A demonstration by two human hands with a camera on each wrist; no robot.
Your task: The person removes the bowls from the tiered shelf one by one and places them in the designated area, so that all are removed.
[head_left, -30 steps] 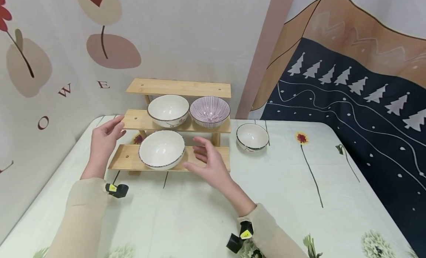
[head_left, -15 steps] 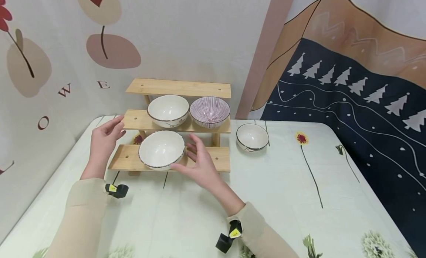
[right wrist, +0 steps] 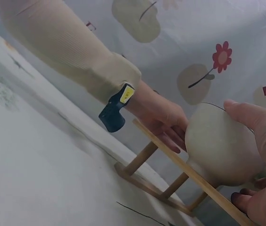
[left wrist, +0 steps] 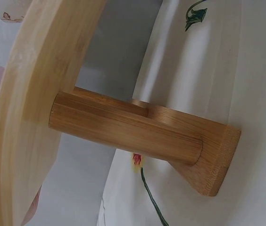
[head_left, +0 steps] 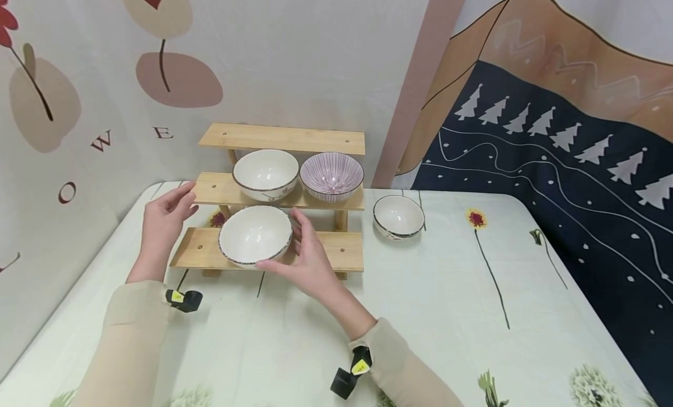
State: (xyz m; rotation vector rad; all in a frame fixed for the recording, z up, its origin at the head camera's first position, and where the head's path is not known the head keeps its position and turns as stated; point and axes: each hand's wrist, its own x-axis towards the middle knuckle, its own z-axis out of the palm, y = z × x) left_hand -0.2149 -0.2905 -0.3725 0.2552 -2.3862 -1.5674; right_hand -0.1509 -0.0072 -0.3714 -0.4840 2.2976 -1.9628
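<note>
Having shifted leftward, the right hand (head_left: pixel 305 260) is clasping the front bowl (head_left: pixel 255 235) between thumb and fingers. The left hand (head_left: pixel 165 223) is pinching the middle shelf (head_left: pixel 217 190).

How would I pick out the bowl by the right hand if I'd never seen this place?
Find the three-tier wooden rack, then its lowest shelf. The white bowl there has the right hand at its side. Unlike the striped purple bowl and second white one on the middle shelf, it has its shelf to itself.
</note>
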